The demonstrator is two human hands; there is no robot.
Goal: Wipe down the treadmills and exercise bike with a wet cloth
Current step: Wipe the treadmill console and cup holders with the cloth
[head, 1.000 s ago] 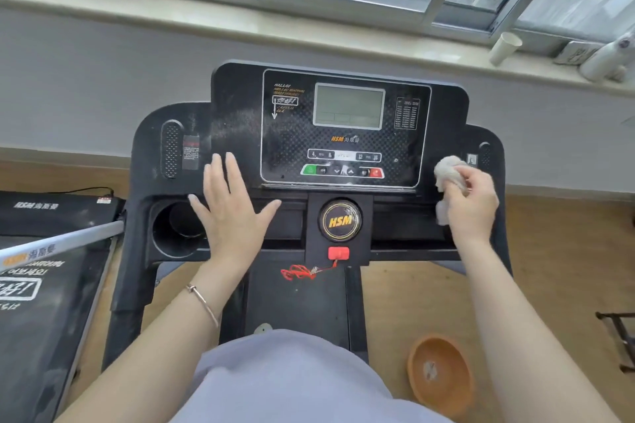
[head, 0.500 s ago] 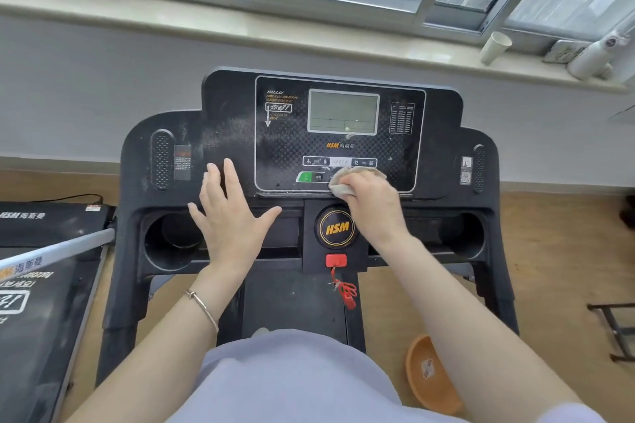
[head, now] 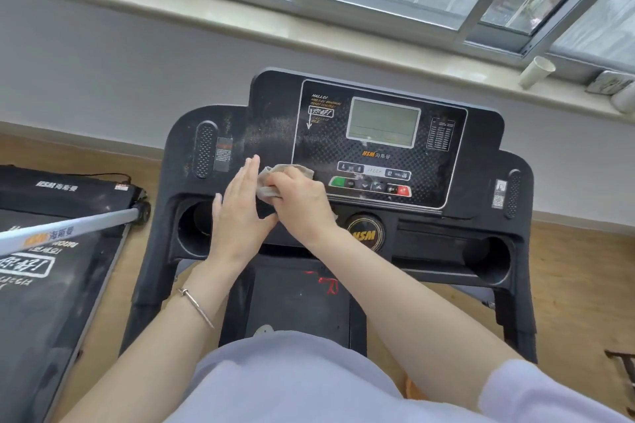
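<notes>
The right hand [head: 304,204] has its fingers curled round a crumpled, pale grey-beige cloth [head: 275,178] and presses it on the black plastic treadmill console [head: 481,134], below and left of the grey rectangular screen [head: 383,122]. The left hand [head: 240,216] lies flat just left of the cloth, fingers straight and together. The wiping looks partway done. A dusty, speckled patch [head: 271,134] shows left of the screen, above the cloth, while the glossy dotted panel right of the screen looks cleaner. The matte round cup holder [head: 192,230] lower left of the screen, the second black treadmill [head: 51,268] further left, and the exercise bike, which is out of view, probably remain.
</notes>
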